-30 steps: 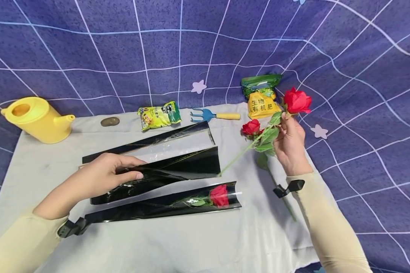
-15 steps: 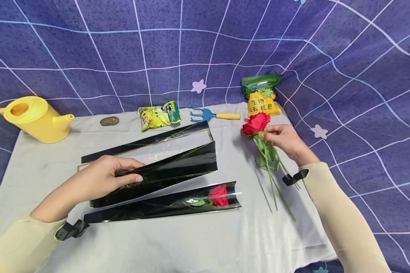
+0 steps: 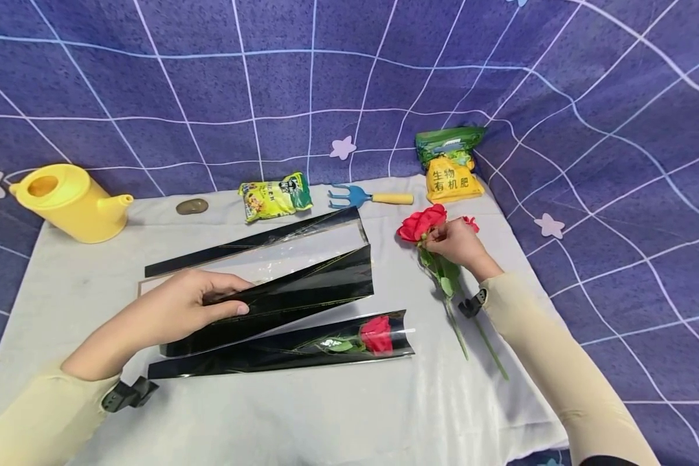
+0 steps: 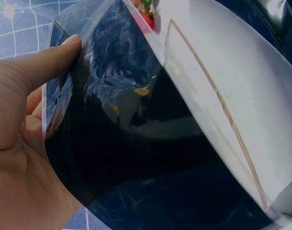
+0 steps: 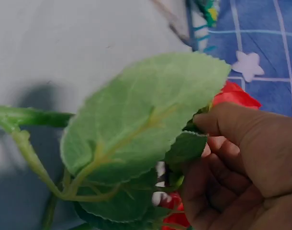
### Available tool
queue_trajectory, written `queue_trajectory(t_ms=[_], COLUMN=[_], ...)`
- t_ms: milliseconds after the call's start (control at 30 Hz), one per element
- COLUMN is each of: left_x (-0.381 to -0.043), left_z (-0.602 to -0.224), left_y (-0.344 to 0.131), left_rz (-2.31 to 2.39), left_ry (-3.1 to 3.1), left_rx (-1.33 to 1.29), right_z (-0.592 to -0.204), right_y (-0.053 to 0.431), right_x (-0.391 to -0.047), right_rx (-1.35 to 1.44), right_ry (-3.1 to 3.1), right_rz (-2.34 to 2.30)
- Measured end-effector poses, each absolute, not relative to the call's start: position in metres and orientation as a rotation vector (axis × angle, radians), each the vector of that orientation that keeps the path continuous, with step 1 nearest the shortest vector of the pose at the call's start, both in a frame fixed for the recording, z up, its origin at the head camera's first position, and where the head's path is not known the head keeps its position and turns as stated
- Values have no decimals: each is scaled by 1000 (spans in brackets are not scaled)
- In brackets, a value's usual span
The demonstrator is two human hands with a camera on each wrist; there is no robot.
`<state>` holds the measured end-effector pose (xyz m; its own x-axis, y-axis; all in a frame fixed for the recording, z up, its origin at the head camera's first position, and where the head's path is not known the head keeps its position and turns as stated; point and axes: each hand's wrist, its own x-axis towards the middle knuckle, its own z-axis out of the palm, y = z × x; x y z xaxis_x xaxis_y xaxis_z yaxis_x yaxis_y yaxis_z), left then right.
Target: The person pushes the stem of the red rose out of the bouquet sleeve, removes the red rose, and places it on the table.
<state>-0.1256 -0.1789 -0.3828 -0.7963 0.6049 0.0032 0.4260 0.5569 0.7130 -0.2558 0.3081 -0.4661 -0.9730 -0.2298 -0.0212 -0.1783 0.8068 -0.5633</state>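
R hand [image 3: 457, 241] pinched rose [image 3: 419, 224] nr tabletop's [image 3: 326, 414] R edge, had shifted it L, closer to wrap [image 3: 320, 278] L hand [image 3: 189, 303] gripped; not in yet.

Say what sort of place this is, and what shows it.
Probably a staged indoor tabletop with a gardening theme: a star-and-grid backdrop rises behind a cloth-covered table bearing a yellow watering can and a blue-headed hand fork.

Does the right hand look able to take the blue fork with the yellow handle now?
Probably not directly: the right hand pinches a rose that lies between it and the fork. The fork lies uncovered.
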Motion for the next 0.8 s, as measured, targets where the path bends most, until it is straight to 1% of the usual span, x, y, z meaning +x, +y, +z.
queue_trajectory(t_ms=[167,367,433,533,600,633,700,800], left_x=[-125,-124,-125,-126,-126,-126,-126,-126], left_z=[-383,-381,-381,-380,-381,-381,-382,-383], left_y=[-176,-173,-172,-170,-170,-170,-170,-169], left_rz=[1086,1121,1125,1127,1128,1126,1124,1111], left_ry=[2536,2506,2490,2473,2472,2476,2492,2509], left_rx=[872,894,896,898,894,896,899,894], right_z=[-470,-473,-468,-451,-434,-426,-412,-394], right_y=[303,298,296,285,273,265,250,225], right_x=[-254,-253,-251,-241,-231,-226,-216,-196], right_rx=[-413,-340,-317,-365,-462,-558,-762,-911], right_ry=[2984,3023,3054,3144,3146,3098,2868,2410], right_rz=[-750,-622,-563,-525,-622,-710,-956,-1236])
